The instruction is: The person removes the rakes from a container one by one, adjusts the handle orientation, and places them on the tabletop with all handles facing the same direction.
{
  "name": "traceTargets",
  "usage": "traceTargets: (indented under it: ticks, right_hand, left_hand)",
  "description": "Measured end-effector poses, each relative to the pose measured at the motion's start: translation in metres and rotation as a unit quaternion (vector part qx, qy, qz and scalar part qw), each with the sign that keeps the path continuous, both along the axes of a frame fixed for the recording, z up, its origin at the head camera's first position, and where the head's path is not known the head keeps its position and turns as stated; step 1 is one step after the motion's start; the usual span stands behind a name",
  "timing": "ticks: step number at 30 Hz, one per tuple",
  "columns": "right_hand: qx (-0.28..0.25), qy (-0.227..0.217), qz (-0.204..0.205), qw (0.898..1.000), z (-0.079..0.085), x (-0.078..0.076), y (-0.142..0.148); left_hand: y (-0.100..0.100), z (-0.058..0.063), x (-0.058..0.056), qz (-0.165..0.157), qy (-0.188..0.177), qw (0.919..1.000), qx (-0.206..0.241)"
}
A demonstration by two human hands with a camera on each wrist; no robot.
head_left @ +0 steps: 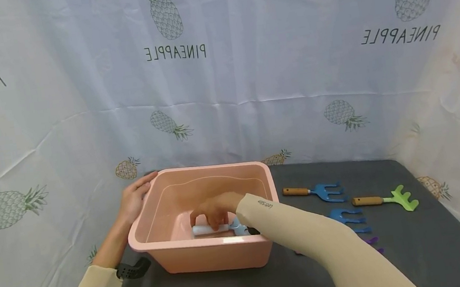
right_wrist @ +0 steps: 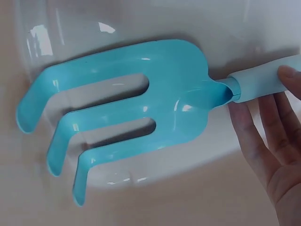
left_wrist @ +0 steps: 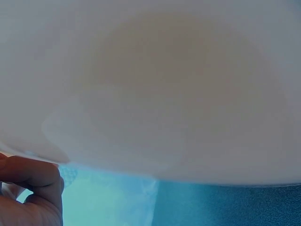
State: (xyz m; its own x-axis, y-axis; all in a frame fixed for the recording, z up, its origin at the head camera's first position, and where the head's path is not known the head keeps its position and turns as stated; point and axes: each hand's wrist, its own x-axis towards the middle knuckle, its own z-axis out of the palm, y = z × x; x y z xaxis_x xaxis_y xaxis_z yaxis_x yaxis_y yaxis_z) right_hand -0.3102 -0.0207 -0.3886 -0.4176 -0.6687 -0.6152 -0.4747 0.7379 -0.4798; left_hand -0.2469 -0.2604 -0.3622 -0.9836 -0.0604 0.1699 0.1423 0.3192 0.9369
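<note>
A pink plastic basin (head_left: 218, 255) stands on the dark table. My left hand (head_left: 134, 200) grips its left rim; in the left wrist view that hand (left_wrist: 35, 188) shows curled fingers at the basin's edge, and the basin's pale wall (left_wrist: 164, 117) fills most of the picture. Inside the basin, my right hand (head_left: 214, 207) holds a small hand fork by its white handle (head_left: 206, 229). The right wrist view shows the light blue three-tined fork head (right_wrist: 176, 89) over the basin floor, with the right hand's (right_wrist: 277, 155) thumb above the handle and fingers below.
Right of the basin lie a blue hand fork (head_left: 326, 192) with a wooden handle, another blue fork (head_left: 344, 215), a green one (head_left: 402, 198), and purple tines (head_left: 372, 241) partly behind my right sleeve (head_left: 310, 234). A pineapple-print curtain (head_left: 222, 77) hangs behind the table (head_left: 435, 238).
</note>
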Motion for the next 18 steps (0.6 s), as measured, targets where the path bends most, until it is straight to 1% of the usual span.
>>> traceTargets:
  ticks: [1,2,4,5,6,8,12,15,18]
  right_hand:
    - [-0.001,0.007,0.004,1.0,0.001,0.0,0.0]
    - [-0.007,0.007,0.005,1.0,0.006,0.002,0.002]
    - [-0.014,0.023,0.012,1.0,0.008,0.003,0.003]
    - [-0.021,0.025,0.009,0.999,0.01,0.004,0.004]
    - [-0.023,0.032,0.011,0.999,0.01,0.003,0.004]
    - [-0.031,0.032,0.008,0.999,0.009,0.001,0.004]
    - [-0.025,0.054,0.038,0.998,0.003,-0.006,0.001]
    - [-0.02,0.059,0.056,0.996,0.002,-0.008,0.0]
    - [-0.032,0.044,0.05,0.997,0.003,-0.008,0.0]
  left_hand:
    - [0.0,0.0,0.0,0.0,-0.001,1.0,0.0]
    - [0.001,0.001,0.001,0.0,-0.001,1.0,0.0]
    - [0.001,0.001,0.001,-0.001,-0.003,1.0,-0.001]
    - [0.001,0.001,0.001,-0.001,-0.002,1.0,-0.002]
    - [0.001,0.001,0.001,-0.001,-0.002,1.0,-0.004]
    - [0.001,0.002,0.001,-0.001,-0.002,1.0,-0.008]
    - [0.001,0.001,0.001,-0.001,0.0,0.9999,-0.013]
    - [0.001,0.001,0.001,0.001,0.001,0.9999,-0.011]
    - [0.001,0.001,0.0,0.001,0.002,0.9999,-0.01]
